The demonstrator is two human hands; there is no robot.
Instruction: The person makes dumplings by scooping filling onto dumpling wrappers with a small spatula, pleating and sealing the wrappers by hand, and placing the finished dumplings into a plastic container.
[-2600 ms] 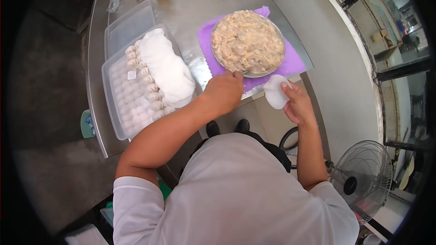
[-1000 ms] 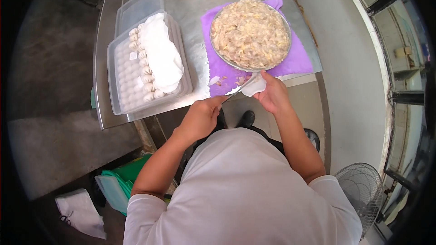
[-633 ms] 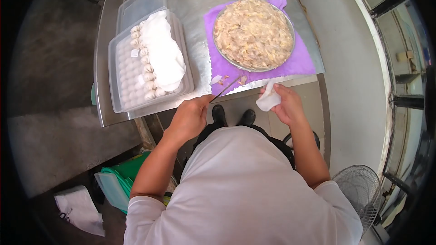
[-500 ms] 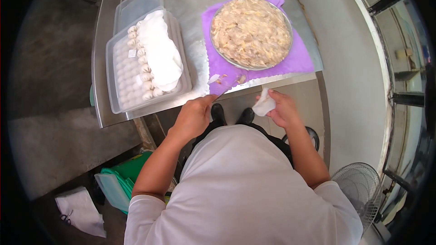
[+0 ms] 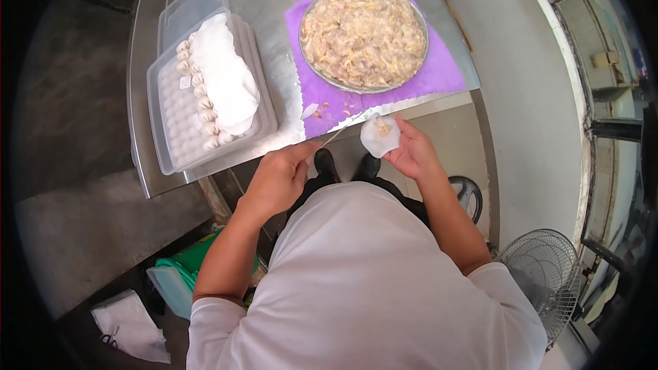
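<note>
My left hand (image 5: 275, 177) is closed on the handle of a thin metal spatula (image 5: 341, 129), whose blade shows nearly edge-on and points toward the wrapper. In my right hand (image 5: 415, 152) lies a round white dough wrapper (image 5: 373, 145), held at its right side by thumb and fingers. A small dab of pale filling (image 5: 384, 127) sits on the wrapper. Beyond both hands, a round metal bowl (image 5: 343, 87) is heaped with chunky pale filling (image 5: 363, 31). It rests on a purple towel (image 5: 445, 72) at the table's near edge.
On the steel table (image 5: 274, 0), a stacked plastic container (image 5: 159, 130) at left holds pleated dumplings (image 5: 204, 103) partly under a white sheet or wrapper stack (image 5: 226, 79). Filling scraps dot the towel. A fan (image 5: 541, 270) stands lower right; a green bin (image 5: 188, 267) lower left.
The wrapper has turned flatter toward me and now shows filling on it. The spatula, which carried a bit of filling, has tilted to edge-on. The view has shifted slightly.
</note>
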